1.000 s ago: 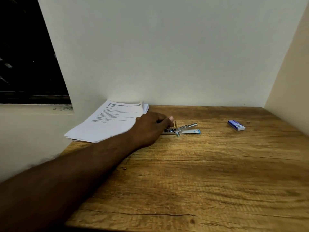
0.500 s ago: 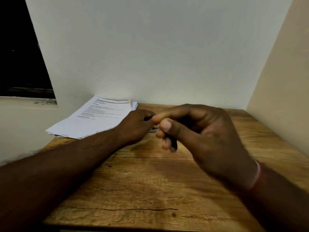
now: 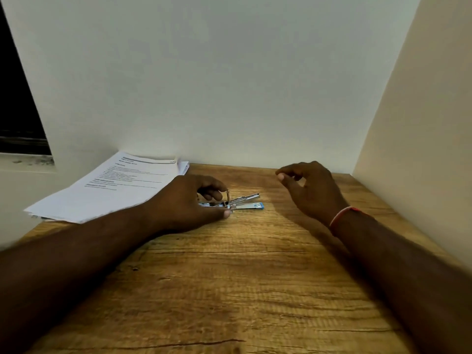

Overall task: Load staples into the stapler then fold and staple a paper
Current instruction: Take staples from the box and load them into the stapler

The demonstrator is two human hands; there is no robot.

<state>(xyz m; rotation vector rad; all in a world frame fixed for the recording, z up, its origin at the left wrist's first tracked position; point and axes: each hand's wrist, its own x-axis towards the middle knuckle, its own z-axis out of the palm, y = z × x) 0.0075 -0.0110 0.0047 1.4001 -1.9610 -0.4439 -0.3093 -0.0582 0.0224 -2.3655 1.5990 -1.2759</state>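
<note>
Stapler (image 3: 251, 206) clear of table (image 3: 255, 290) edges | left hand (image 3: 184, 203) fingers clamp it | right hand (image 3: 314, 190) fingers: cannot tell

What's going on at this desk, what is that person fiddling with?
A person is at a wooden table with a stapler lying opened on it. Their left hand grips the stapler's rear end, while the right hand hovers to its right, thumb and forefinger close together; whether they pinch anything is too small to tell. A stack of papers lies flat at the left, not yet folded.

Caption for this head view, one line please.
Left hand holds the opened stapler on the wooden table; right hand hovers beside it.
</note>
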